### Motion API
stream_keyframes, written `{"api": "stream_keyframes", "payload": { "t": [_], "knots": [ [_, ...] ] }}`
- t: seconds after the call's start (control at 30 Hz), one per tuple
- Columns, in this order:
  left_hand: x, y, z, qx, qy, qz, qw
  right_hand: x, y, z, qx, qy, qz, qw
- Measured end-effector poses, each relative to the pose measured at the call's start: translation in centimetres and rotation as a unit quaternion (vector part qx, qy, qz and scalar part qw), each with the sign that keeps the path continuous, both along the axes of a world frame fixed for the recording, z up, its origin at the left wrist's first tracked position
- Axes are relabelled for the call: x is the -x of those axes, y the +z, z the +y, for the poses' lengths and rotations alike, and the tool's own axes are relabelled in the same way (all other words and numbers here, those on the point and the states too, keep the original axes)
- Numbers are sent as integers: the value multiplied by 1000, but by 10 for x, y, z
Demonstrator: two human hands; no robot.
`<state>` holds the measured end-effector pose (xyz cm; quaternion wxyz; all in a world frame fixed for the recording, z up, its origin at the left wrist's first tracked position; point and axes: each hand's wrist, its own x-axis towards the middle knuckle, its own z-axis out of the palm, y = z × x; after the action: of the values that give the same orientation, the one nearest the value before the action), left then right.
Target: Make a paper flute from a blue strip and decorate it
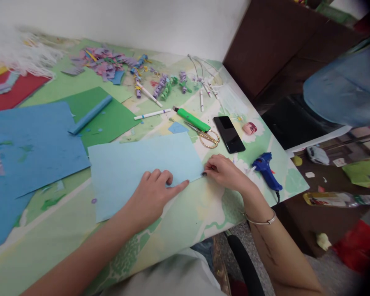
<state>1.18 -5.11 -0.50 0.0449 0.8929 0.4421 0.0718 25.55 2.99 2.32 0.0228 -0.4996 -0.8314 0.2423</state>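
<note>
A light blue craft sheet lies flat on the table in front of me. My left hand rests on it near the front edge, thumb stretched to the right along that edge and the other fingers loosely bent. At the sheet's right corner, my right hand pinches the edge between thumb and fingers. Just behind the sheet are gold-handled scissors, partly beneath a green utility knife. A black phone lies beyond my right hand, and a blue glue gun is to its right.
Blue sheets, a green sheet and a rolled blue piece lie left. Toward the wall are felt-like scraps, small curled rolls, white markers and white cords. The table's right edge is near the glue gun.
</note>
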Motion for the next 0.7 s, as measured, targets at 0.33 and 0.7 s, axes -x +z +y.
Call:
{"api": "stream_keyframes", "payload": {
  "t": [0.33, 0.7],
  "knots": [
    [-2, 2, -4, -29, -4, 15, 999, 1, -2, -4, -11, 1, 3, 1000],
    [-36, 8, 23, -33, -90, 37, 995, 2, -3, -7, -27, -5, 5, 1000]
  ]
}}
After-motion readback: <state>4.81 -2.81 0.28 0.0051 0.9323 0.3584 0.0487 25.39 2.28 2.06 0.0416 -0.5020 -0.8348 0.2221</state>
